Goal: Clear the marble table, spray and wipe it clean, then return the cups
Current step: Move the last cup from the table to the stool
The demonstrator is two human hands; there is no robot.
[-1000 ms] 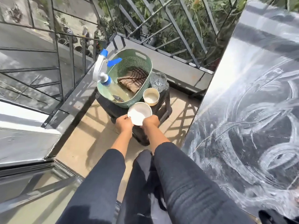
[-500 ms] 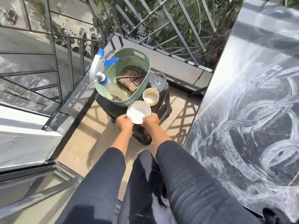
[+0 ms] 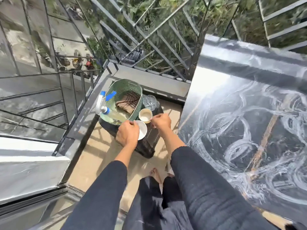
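Note:
A white saucer (image 3: 142,132) lies on a black stool (image 3: 150,143), with my left hand (image 3: 127,133) gripping its left rim. Just behind it stands a beige cup (image 3: 145,115). My right hand (image 3: 161,122) has its fingertips pinched at the cup's lower right side. A cut-glass tumbler (image 3: 149,100) stands behind the cup. The dark marble table (image 3: 249,130) fills the right side, covered in white smeared swirls and with nothing on it.
A green basket (image 3: 124,87) on the stool holds a spray bottle (image 3: 102,105) with blue trigger and a striped cloth (image 3: 127,102). A metal railing (image 3: 149,39) closes the balcony ahead and left. My legs and tan floor tiles (image 3: 99,151) are below.
My right hand let go of the saucer and shifted right to the beige cup. My left hand stays on the saucer. The view has swung so the table shows more.

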